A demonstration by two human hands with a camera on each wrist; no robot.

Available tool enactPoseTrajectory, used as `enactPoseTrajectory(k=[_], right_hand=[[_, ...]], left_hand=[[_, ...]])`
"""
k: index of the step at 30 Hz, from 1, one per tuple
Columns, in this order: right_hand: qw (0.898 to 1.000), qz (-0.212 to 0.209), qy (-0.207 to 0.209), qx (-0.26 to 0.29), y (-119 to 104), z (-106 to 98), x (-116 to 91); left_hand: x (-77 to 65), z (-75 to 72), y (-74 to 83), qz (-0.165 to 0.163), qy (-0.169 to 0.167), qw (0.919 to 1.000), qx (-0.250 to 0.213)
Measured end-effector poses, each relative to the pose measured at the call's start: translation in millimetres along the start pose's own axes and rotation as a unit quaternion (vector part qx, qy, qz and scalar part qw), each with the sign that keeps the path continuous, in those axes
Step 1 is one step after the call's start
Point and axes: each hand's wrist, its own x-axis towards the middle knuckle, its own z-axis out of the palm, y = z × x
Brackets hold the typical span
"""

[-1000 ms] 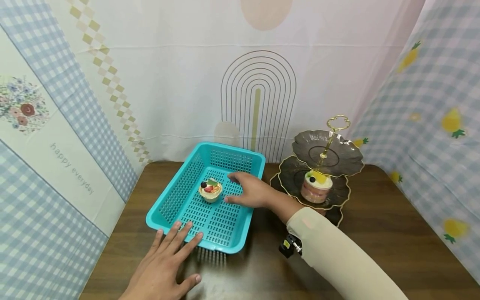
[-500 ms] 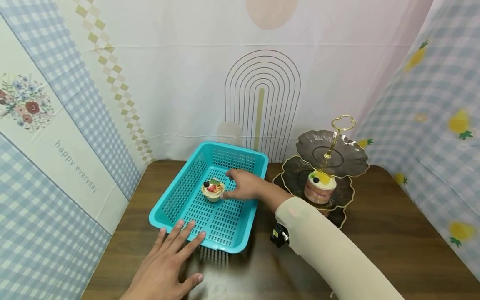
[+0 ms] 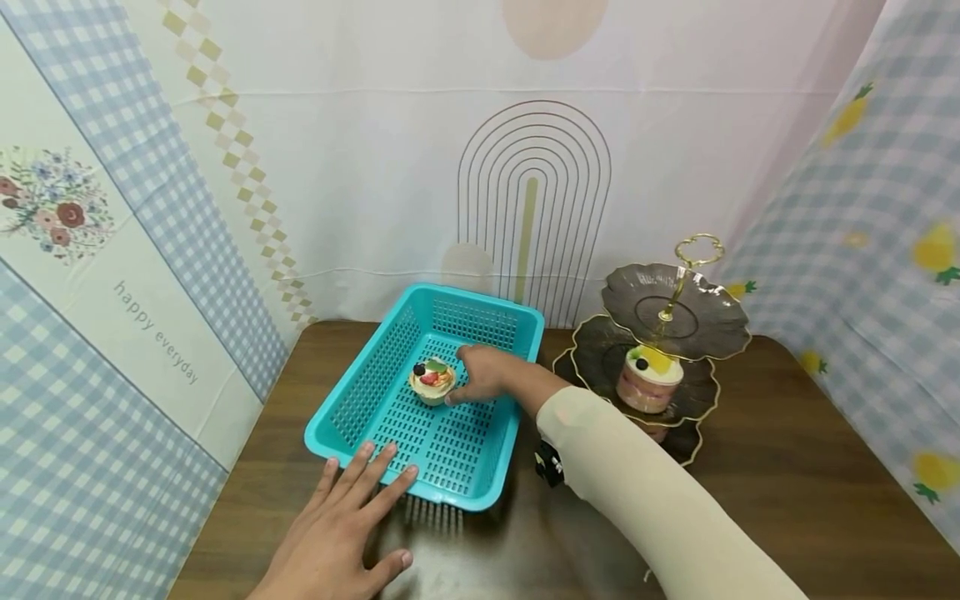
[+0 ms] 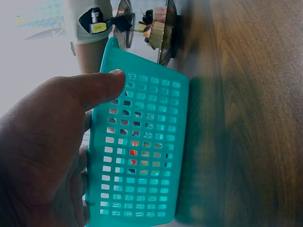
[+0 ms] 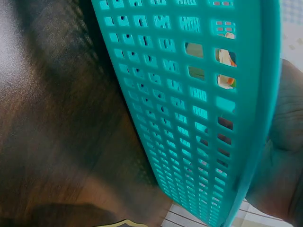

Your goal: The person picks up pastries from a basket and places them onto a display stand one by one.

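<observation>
A fruit tart (image 3: 432,382) topped with berries, a green leaf and cream sits on the floor of a turquoise plastic basket (image 3: 352,385). My right hand (image 3: 483,373) reaches over the basket's right wall. Its thumb and fingers are spread beside the tart's right side, the thumb tip at its edge; contact is unclear. My left hand (image 3: 333,525) lies at the near left corner with straight, spread fingers over the front rim. In the left wrist view, the left thumb (image 4: 106,87) overlaps the basket's outer wall, and the other fingertips are hidden behind the rim.
Right of the basket stands a tiered dark glass stand (image 3: 675,321) with gold edges and a gold handle. A round layered cake (image 3: 648,385) sits on its middle tier. The wooden table (image 3: 780,467) is bordered by patterned cloths at the back and sides.
My right hand has come slightly closer to the tart, its thumb now at the tart's edge. The whole scene shifts a little rightward in view. The left hand stays at the rim.
</observation>
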Motion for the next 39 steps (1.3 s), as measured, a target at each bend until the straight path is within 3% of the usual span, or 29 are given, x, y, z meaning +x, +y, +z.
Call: enactPoseTrajectory(k=[18, 31, 39], right_hand=[[0.999, 0.012, -0.025, -0.038, -7, 8, 17], [0.999, 0.022, -0.025, 0.004, -15, 16, 26], [0.999, 0.032, -0.016, -0.013, -19, 21, 30]], left_hand=[[1.4, -0.8, -0.6, 0.014, 0.015, 0.9998, 0.008], [-0.5, 3.4, -2.4, 0.039, 0.057, 0.9971, 0.032], [-1.9, 5.2, -5.4, 0.046, 0.065, 0.9962, 0.035]])
